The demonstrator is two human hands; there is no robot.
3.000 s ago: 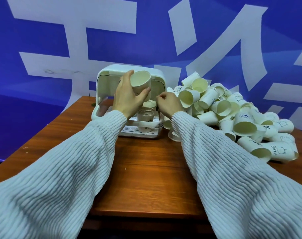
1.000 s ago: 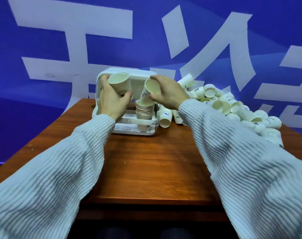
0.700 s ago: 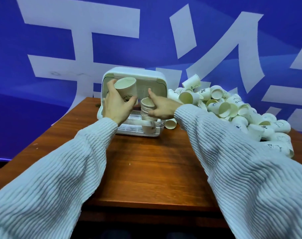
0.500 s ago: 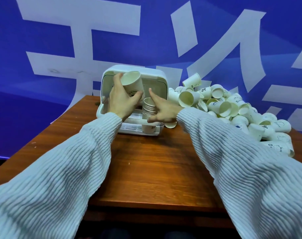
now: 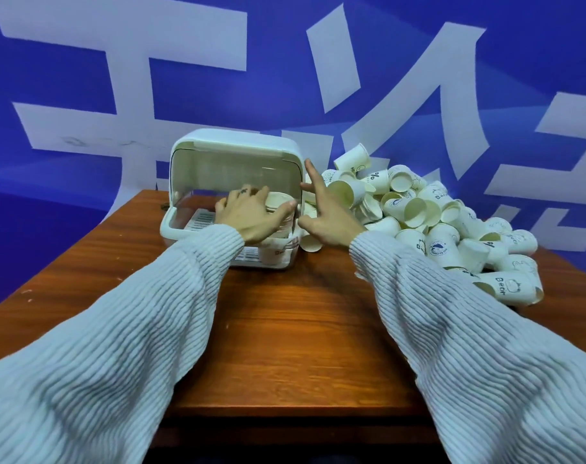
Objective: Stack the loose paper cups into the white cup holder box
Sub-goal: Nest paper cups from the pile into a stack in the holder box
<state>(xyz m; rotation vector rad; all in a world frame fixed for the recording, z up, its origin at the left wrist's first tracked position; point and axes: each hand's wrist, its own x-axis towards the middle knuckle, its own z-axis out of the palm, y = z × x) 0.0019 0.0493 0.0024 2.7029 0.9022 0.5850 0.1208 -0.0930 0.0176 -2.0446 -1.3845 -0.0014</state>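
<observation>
Inside the box [image 5: 234, 152], the left hand [image 5: 251, 216] grasps the top cup [image 5: 278, 199], seating it on the stack. The right hand [image 5: 328, 212] hangs released beside the box. Judged next: reach the pile [image 5: 418, 222].

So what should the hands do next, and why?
Probably the open right hand should reach for another loose white paper cup from the pile beside it. It holds nothing, while the left hand grips the top cup on the stack inside the white plastic cup holder box.
</observation>
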